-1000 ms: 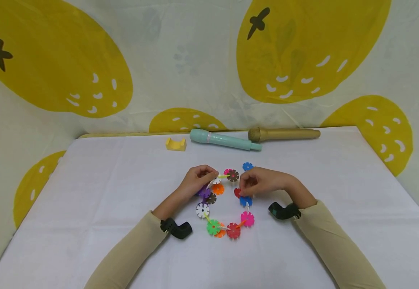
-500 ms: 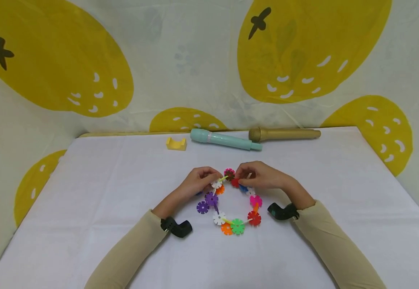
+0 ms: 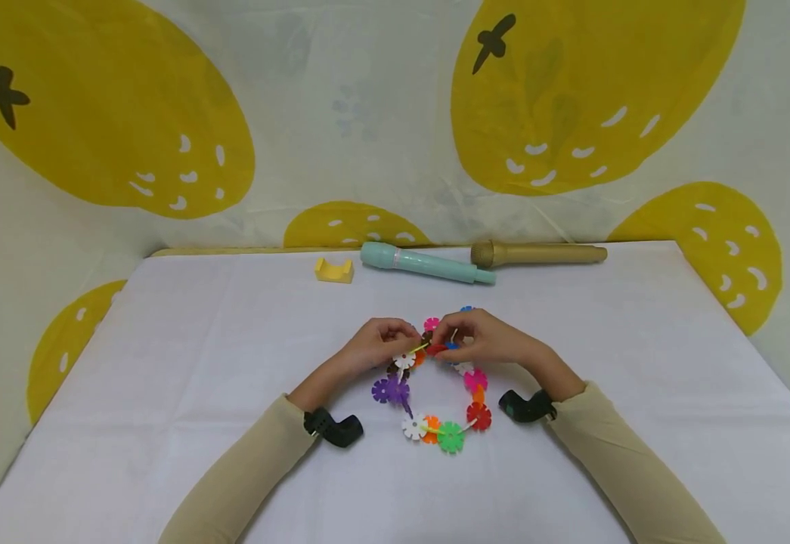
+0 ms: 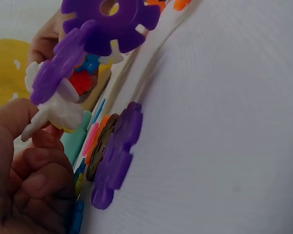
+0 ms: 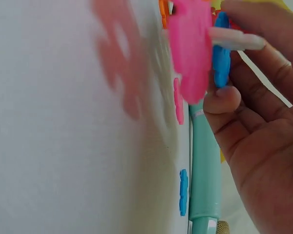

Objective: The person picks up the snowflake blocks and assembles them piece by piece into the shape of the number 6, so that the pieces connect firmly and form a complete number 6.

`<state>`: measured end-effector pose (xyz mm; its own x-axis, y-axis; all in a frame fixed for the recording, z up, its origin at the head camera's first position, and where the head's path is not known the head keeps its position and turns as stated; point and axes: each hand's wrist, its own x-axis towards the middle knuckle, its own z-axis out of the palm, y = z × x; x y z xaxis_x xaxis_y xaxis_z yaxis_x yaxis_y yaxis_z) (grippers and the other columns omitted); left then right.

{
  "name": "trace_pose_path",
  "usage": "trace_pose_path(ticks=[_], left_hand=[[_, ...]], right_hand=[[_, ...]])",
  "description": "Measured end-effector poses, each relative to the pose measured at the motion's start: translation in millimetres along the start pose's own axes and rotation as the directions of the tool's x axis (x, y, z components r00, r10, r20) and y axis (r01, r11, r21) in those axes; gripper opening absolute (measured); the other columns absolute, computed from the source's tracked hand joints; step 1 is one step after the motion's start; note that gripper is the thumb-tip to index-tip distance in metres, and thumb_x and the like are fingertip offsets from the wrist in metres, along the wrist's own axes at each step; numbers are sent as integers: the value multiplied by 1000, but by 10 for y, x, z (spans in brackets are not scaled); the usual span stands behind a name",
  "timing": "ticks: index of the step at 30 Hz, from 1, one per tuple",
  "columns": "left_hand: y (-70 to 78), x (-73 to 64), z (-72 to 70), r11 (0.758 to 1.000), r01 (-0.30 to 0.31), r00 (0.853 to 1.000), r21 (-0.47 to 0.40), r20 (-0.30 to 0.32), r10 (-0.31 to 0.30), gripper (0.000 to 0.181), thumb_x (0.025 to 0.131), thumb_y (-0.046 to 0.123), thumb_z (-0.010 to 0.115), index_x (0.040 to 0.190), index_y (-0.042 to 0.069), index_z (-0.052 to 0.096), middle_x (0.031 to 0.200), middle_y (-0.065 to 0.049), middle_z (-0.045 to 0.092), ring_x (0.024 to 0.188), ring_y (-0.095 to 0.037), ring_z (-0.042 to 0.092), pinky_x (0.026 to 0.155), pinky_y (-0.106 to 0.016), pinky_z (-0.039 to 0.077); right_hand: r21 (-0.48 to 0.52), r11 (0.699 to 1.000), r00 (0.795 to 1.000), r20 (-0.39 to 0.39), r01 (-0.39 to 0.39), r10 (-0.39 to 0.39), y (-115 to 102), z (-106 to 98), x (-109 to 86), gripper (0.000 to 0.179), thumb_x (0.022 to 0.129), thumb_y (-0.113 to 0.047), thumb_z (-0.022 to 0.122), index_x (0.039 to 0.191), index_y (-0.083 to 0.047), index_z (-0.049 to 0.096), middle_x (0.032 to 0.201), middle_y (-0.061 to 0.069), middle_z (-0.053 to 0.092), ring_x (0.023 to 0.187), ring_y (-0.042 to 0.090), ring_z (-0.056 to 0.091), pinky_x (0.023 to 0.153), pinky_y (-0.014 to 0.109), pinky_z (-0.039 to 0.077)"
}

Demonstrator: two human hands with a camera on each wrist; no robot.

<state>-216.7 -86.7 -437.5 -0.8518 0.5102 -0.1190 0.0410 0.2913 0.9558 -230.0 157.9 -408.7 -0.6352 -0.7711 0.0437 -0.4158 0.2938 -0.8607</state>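
Observation:
A ring-like chain of colourful notched plastic discs hangs between both hands, its near part with a green disc [image 3: 450, 437] and a red disc [image 3: 479, 416]. My left hand [image 3: 379, 344] pinches one end, by a white disc [image 3: 404, 360] and a yellow one seen edge-on. My right hand [image 3: 490, 337] pinches the other end, at a red disc [image 3: 436, 350] and a blue disc [image 5: 221, 48]. The two sets of fingertips are close together at the far side of the ring. Purple discs [image 4: 112, 22] hang from the left end in the left wrist view.
Loose discs lie on the white cloth under and beyond the hands, among them a purple disc [image 4: 119, 156], a pink disc [image 3: 432, 324] and a blue disc [image 5: 183, 192]. Behind them are a mint microphone [image 3: 429, 264], a gold microphone [image 3: 544, 254] and a yellow cradle-shaped block [image 3: 334, 270].
My right hand has moved left toward my left hand, bringing the red end of the chain close to the other end. The lower part of the chain has swung to the right.

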Motion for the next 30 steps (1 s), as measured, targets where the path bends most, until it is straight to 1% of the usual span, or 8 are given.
trace_pose_path(ticks=[3,6,9,15,19,25,30], left_hand=[[10,-2,8,999,-12,1000,31,-7,13,20,94,14,61,105,-1,67,76,3,58,63,-9,44,56,-20,37],[13,2,15,999,-6,1000,43,-13,6,19,94,18,64,100,0,68,74,3,57,63,-9,44,56,-20,36],[23,1,19,999,-8,1000,48,-14,9,20,93,21,66,96,1,67,72,4,58,63,-9,45,56,-20,36],[15,-1,17,999,-12,1000,44,-27,13,21,94,21,64,96,0,67,73,3,57,63,-10,44,55,-20,35],[6,12,20,999,-13,1000,41,-23,14,19,95,19,63,96,0,67,75,3,58,66,-10,45,58,-20,36],[23,8,18,999,-31,1000,34,0,31,18,95,17,61,96,0,66,78,3,59,68,-10,46,60,-20,37],[32,0,12,999,-32,999,18,5,31,19,96,18,60,95,0,65,76,3,57,65,-9,44,57,-20,35]], right_hand=[[-7,999,999,-23,33,-33,-15,29,3,10,86,-6,73,96,-6,69,92,4,68,76,14,56,68,24,47],[8,998,998,-27,65,-64,-40,56,10,11,86,-3,73,96,-6,70,91,3,68,76,14,56,68,24,47],[13,997,997,-23,75,-75,-52,68,15,11,85,-3,74,95,-7,70,90,2,68,75,14,55,66,24,46],[9,1000,998,-61,13,-12,-19,26,-12,9,85,-6,75,92,-9,70,88,2,68,74,14,55,67,24,45],[20,1000,997,-78,-16,18,16,-9,-23,10,84,-4,75,91,-8,69,87,2,67,76,15,56,70,25,48],[1,1000,995,-99,-15,15,20,-41,-24,10,83,-2,75,89,-7,68,84,1,66,74,15,54,67,24,46],[-9,1000,994,-105,-7,6,6,-48,-24,10,83,-1,74,88,-6,68,82,0,65,73,14,53,66,24,45]])
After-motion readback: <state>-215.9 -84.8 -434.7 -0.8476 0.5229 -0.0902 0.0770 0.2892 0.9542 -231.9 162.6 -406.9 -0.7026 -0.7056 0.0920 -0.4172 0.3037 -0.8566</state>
